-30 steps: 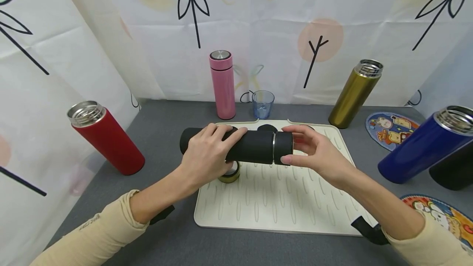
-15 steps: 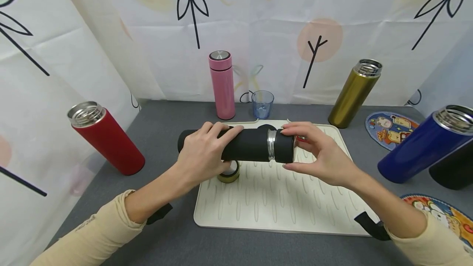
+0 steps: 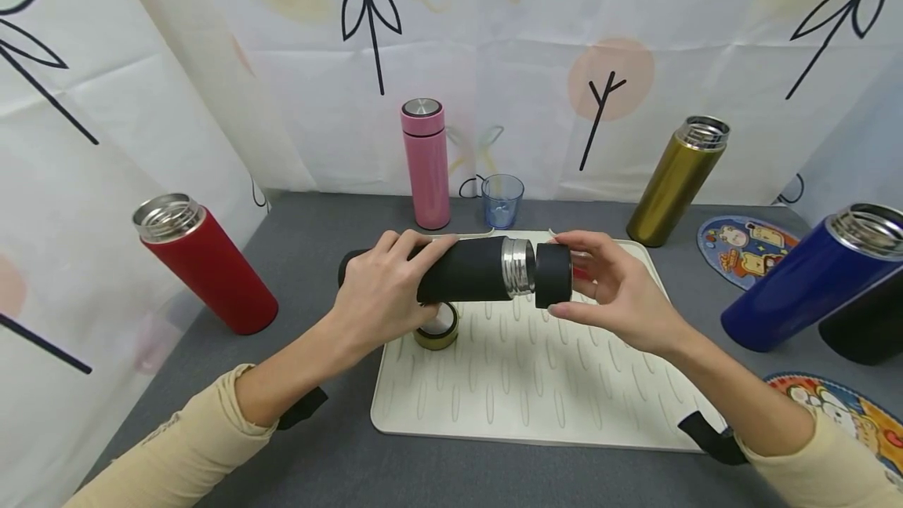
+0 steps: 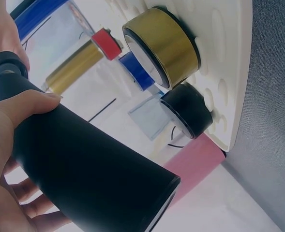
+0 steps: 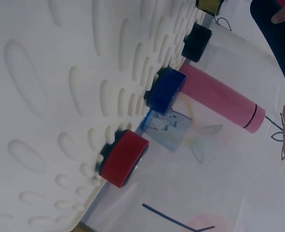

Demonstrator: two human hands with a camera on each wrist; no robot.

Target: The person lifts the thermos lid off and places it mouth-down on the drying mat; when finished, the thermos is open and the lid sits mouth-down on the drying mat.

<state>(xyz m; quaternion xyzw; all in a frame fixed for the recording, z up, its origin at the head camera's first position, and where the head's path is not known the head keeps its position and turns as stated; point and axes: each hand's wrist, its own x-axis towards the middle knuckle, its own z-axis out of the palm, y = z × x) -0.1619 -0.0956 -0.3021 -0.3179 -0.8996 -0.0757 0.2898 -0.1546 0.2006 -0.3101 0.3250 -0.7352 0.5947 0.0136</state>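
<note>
My left hand [image 3: 384,281] grips a black thermos bottle [image 3: 473,269] lying level above a white ridged mat [image 3: 522,406]. Its threaded steel neck points right and is bare. Just off that neck, the fingers and thumb of my right hand [image 3: 621,288] pinch the black lid [image 3: 553,276], with a narrow gap between lid and neck. The left wrist view shows my thumb lying over the bottle's side. Lids stand on the mat: a gold lid [image 4: 173,43], a second black lid [image 4: 186,108], a blue lid [image 5: 166,92] and a red lid [image 5: 125,159].
An open red bottle [image 3: 208,269] stands left. Behind the mat are a closed pink bottle [image 3: 426,171] and a blue glass [image 3: 502,202]. On the right are open gold [image 3: 677,179] and blue [image 3: 811,281] bottles, another black bottle [image 3: 864,320] and two patterned coasters [image 3: 746,248].
The lid has come off the bottle's neck: first a thin steel ring, then the threads showed, now a gap. My right hand has shifted slightly right with the lid.
</note>
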